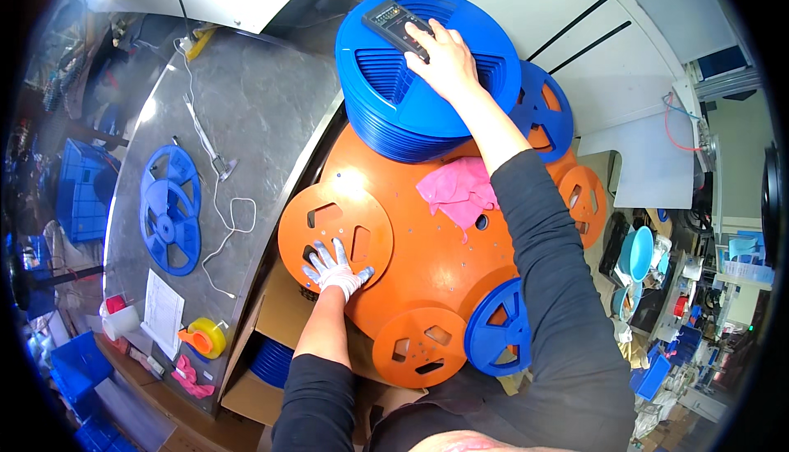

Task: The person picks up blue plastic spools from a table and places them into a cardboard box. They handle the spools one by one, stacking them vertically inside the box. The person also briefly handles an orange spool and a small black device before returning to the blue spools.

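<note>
My left hand (335,273) wears a pale glove and lies with its fingers spread on a round orange disc (374,230) with cut-out slots. At the far side, my right hand (448,62) reaches over a tall stack of blue plastic reels (403,127). A dark handheld device (393,25) with a small display and buttons rests on top of that stack. The fingers of my right hand are stretched out over the device's right part, touching its face. Both discs and stack sit on a large orange round turntable (427,246).
A pink cloth (456,189) lies on the turntable. Another orange disc (419,325) and blue reels (501,312) stand around its rim. The grey table (255,107) at left holds blue reels (170,209), a white cable, a paper sheet (163,308) and yellow tape (205,337). An open carton (288,312) stands below.
</note>
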The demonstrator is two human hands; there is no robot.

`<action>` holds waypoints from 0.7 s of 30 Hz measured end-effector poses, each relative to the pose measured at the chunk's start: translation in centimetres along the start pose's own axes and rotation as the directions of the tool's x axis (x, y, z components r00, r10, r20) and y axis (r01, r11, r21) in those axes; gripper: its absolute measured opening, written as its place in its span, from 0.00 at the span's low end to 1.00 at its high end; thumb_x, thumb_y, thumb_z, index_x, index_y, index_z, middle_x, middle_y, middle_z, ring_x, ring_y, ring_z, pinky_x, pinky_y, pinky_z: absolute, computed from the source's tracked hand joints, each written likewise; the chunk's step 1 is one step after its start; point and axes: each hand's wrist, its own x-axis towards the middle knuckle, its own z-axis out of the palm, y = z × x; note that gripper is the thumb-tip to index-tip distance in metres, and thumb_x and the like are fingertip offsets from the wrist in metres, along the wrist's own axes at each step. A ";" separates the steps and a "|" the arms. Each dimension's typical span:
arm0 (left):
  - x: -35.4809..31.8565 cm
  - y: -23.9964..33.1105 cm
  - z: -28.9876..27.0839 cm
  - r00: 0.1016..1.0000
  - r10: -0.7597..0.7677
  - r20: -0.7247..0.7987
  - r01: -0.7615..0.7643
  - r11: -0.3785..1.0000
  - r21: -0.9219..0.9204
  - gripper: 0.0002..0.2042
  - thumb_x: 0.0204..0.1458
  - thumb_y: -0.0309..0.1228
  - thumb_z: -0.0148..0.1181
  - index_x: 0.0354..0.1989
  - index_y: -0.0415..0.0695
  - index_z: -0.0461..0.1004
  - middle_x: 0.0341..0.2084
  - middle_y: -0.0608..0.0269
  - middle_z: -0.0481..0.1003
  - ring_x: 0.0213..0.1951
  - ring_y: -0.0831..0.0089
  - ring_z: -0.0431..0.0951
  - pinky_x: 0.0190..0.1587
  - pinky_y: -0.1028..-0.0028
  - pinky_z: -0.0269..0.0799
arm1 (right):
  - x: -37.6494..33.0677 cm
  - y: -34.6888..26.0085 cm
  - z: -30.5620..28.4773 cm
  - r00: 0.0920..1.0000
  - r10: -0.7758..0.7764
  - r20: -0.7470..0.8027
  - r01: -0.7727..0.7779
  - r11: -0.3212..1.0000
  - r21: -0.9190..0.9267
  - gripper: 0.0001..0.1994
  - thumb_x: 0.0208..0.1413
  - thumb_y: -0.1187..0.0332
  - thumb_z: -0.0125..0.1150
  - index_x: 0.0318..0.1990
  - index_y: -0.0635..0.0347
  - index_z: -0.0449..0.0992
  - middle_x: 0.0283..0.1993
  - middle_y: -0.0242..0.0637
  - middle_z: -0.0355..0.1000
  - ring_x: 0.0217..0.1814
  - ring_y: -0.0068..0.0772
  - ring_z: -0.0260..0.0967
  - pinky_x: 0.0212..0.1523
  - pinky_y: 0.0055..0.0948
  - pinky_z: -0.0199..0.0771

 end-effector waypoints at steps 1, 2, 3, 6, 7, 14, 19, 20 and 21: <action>0.1 0.1 -0.1 1.000 -0.001 0.000 0.001 1.000 -0.001 0.55 0.43 0.68 0.52 0.72 0.55 0.29 0.70 0.47 0.22 0.71 0.45 0.25 0.66 0.41 0.22 | 0.1 0.1 0.0 1.000 -0.003 -0.009 0.003 1.000 0.003 0.26 0.54 0.51 0.59 0.62 0.36 0.67 0.66 0.47 0.59 0.65 0.49 0.59 0.62 0.46 0.63; 0.1 0.2 0.0 1.000 -0.002 0.002 0.002 1.000 0.000 0.55 0.43 0.68 0.52 0.72 0.55 0.29 0.70 0.47 0.22 0.71 0.45 0.25 0.66 0.41 0.22 | 0.0 0.1 -0.1 1.000 -0.005 -0.016 0.005 1.000 0.005 0.26 0.54 0.52 0.59 0.62 0.36 0.67 0.66 0.47 0.59 0.64 0.49 0.59 0.62 0.47 0.63; 0.2 0.2 0.0 1.000 -0.002 0.004 0.002 1.000 0.000 0.55 0.43 0.68 0.52 0.72 0.55 0.29 0.70 0.47 0.22 0.71 0.45 0.25 0.66 0.41 0.22 | 0.0 0.0 -0.2 1.000 -0.009 -0.014 0.009 1.000 -0.006 0.26 0.54 0.52 0.59 0.62 0.36 0.67 0.66 0.48 0.59 0.64 0.49 0.59 0.62 0.47 0.62; 0.3 0.1 0.0 1.000 0.002 0.005 -0.002 0.999 -0.034 0.57 0.41 0.67 0.56 0.72 0.54 0.28 0.70 0.46 0.21 0.71 0.48 0.23 0.66 0.41 0.23 | 0.3 -0.4 -0.7 1.000 -0.010 0.004 0.010 0.999 -0.043 0.26 0.54 0.52 0.59 0.61 0.37 0.68 0.65 0.48 0.60 0.64 0.49 0.59 0.63 0.47 0.59; 0.3 0.0 0.0 1.000 0.001 0.006 -0.001 0.999 -0.033 0.57 0.41 0.67 0.56 0.72 0.54 0.28 0.70 0.46 0.21 0.71 0.48 0.23 0.66 0.41 0.23 | 0.4 -0.6 -0.9 1.000 -0.001 0.020 0.002 0.998 -0.058 0.26 0.53 0.52 0.59 0.61 0.37 0.68 0.64 0.49 0.61 0.64 0.49 0.59 0.63 0.47 0.59; 0.3 0.1 0.1 1.000 0.001 0.010 -0.001 1.000 -0.026 0.56 0.41 0.67 0.55 0.72 0.54 0.28 0.70 0.45 0.21 0.71 0.49 0.22 0.66 0.41 0.23 | 1.2 -1.2 -2.0 0.991 0.035 0.127 -0.028 0.998 -0.058 0.26 0.52 0.53 0.59 0.61 0.34 0.68 0.65 0.48 0.60 0.66 0.48 0.58 0.65 0.48 0.56; 0.1 0.0 -0.2 1.000 -0.002 0.012 0.003 1.000 -0.018 0.55 0.42 0.67 0.53 0.72 0.55 0.28 0.70 0.46 0.21 0.71 0.48 0.23 0.66 0.41 0.23 | 0.7 -0.8 -1.3 0.998 0.028 0.054 -0.025 0.998 -0.061 0.26 0.52 0.51 0.60 0.61 0.36 0.69 0.64 0.47 0.62 0.64 0.49 0.60 0.63 0.47 0.60; 0.0 0.0 -0.1 1.000 -0.003 0.014 0.004 1.000 -0.004 0.55 0.43 0.67 0.53 0.72 0.56 0.29 0.70 0.47 0.21 0.71 0.47 0.24 0.66 0.41 0.23 | 0.6 -0.6 -0.9 0.998 0.033 0.051 -0.030 0.998 -0.059 0.26 0.53 0.51 0.59 0.61 0.36 0.68 0.64 0.47 0.62 0.64 0.50 0.60 0.63 0.47 0.60; -0.1 0.1 0.0 1.000 -0.005 0.015 0.005 1.000 0.010 0.54 0.43 0.67 0.52 0.72 0.56 0.29 0.70 0.48 0.22 0.71 0.45 0.25 0.66 0.41 0.23 | 0.6 -0.4 -0.5 0.999 0.023 0.037 -0.022 0.999 -0.027 0.26 0.53 0.50 0.59 0.61 0.36 0.68 0.64 0.47 0.61 0.65 0.50 0.59 0.63 0.47 0.61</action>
